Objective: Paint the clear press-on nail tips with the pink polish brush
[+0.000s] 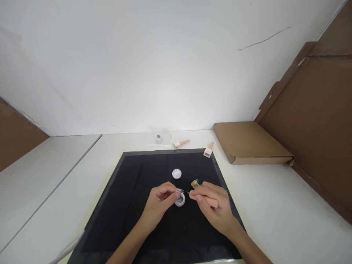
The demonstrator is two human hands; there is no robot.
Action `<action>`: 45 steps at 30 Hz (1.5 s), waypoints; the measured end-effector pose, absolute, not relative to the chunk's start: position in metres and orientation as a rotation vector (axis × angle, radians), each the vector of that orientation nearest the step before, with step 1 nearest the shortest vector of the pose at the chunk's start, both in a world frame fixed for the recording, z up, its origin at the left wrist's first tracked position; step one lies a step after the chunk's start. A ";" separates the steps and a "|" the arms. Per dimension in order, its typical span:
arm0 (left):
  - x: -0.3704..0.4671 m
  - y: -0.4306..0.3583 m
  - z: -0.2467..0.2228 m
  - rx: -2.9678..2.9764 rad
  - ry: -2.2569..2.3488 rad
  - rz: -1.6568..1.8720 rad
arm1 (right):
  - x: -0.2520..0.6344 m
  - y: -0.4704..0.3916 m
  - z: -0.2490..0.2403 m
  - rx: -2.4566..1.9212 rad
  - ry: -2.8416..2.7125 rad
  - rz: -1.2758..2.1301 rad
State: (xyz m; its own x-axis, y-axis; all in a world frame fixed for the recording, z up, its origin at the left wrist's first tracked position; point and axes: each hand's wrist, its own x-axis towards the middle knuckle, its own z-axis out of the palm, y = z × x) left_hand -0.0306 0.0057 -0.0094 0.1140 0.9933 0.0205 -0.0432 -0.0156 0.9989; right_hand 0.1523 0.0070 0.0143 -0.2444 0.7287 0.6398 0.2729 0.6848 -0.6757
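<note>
My left hand [162, 198] is closed in a pinch on a small pale, shiny piece [180, 190], too small to name surely. It hovers over a round white jar [180, 201] with silvery contents. My right hand [213, 205] grips a nail polish brush by its peach handle [210, 201], the dark tip pointing left at the small piece. Whether they touch cannot be told. Close by the right fingers is a small yellowish-brown piece with a grey top [195, 183], partly hidden. Beyond the hands lies a round white lid [176, 173].
A black mat [137, 205] covers the middle of the white table. Two nail polish bottles with peach caps, one upper [177, 144] and one at the corner [208, 151], lie near its far edge. A clear bag [159, 138] is behind. A flat cardboard box [253, 143] rests right.
</note>
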 end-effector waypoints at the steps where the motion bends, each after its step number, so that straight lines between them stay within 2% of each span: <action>1: -0.031 0.006 -0.009 1.246 1.077 1.153 | 0.152 0.007 0.014 -0.759 -1.808 0.561; 5: -0.031 0.005 -0.009 1.238 1.041 1.139 | 0.149 0.008 0.013 -0.698 -1.833 0.642; 14: -0.030 0.003 -0.005 1.160 1.020 1.124 | 0.152 0.008 0.015 -0.900 -1.768 0.590; 24: -0.029 0.002 -0.003 1.163 0.998 1.094 | 0.154 0.009 0.016 -0.866 -1.748 0.773; 34: -0.026 0.002 -0.005 1.323 0.905 1.144 | 0.166 0.015 0.018 -1.091 -1.368 0.768; 45: 0.016 -0.021 -0.015 1.397 0.997 1.175 | 0.200 0.047 -0.005 -1.068 -1.051 1.232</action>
State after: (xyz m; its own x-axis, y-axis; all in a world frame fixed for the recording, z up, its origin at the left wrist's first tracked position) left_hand 0.0160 -0.0210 -0.0151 0.1837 0.9721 0.1462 -0.0144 -0.1460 0.9892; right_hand 0.1999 0.0466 -0.0055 0.0517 0.9982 0.0295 -0.1862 0.0387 -0.9817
